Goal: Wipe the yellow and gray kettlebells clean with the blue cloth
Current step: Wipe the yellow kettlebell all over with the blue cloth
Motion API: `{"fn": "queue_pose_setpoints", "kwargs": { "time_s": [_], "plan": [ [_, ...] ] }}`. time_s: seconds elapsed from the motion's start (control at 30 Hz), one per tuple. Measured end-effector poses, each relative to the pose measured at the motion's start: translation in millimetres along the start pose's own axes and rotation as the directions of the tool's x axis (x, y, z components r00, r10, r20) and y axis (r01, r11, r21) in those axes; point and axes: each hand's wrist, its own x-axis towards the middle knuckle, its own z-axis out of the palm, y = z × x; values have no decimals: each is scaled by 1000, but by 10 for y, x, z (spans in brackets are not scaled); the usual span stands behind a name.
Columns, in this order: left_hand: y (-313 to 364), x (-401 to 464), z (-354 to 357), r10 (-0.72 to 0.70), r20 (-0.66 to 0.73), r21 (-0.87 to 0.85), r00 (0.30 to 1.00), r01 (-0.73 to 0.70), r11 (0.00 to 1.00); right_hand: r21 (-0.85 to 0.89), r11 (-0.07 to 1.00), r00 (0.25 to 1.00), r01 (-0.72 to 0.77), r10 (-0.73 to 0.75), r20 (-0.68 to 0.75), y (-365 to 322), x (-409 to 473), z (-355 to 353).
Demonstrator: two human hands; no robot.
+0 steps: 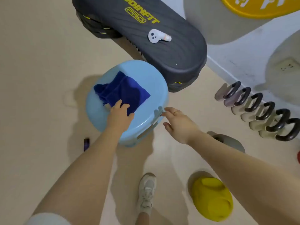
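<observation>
Resting flat on blue cloth [123, 91], left hand [121, 113]; right hand [177, 122] spread; yellow kettlebell [211, 198] tipped sideways.

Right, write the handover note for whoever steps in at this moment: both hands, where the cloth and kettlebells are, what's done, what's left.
Left hand: fingers resting on the near edge of the blue cloth, not yet gripping it.
Right hand: open, empty, beside the stool's edge.
The cloth lies crumpled on the light blue stool.
Yellow kettlebell is on the floor under the right forearm; gray kettlebell is on the floor, partly hidden behind the right wrist.
Done: nothing wiped so far as can be seen.
Left: pick up the cloth, wipe both kettlebells.
</observation>
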Motion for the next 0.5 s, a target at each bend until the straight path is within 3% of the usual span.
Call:
{"fn": "queue_pose_setpoints", "kwargs": {
  "time_s": [0.1,0.17,0.23,0.37,0.5],
  "plan": [
    [0,52,164,24,-82,256,996,-2,967,22,1000,1000,-14,14,-9,53,86,141],
    [25,73,215,57,-180,274,982,-5,962,36,999,1000,-30,31,-2,108,72,230],
    [61,93,212,53,-193,243,980,-5,970,80,995,998,-59,61,-19,200,7,314],
    [382,-161,379,16,-134,-24,991,-19,1000,191,977,994,-93,103,-45,448,-275,430],
    [932,-738,892,183,52,-248,982,-165,955,312,945,975,-97,153,-161,799,-698,422]
  ]
}}
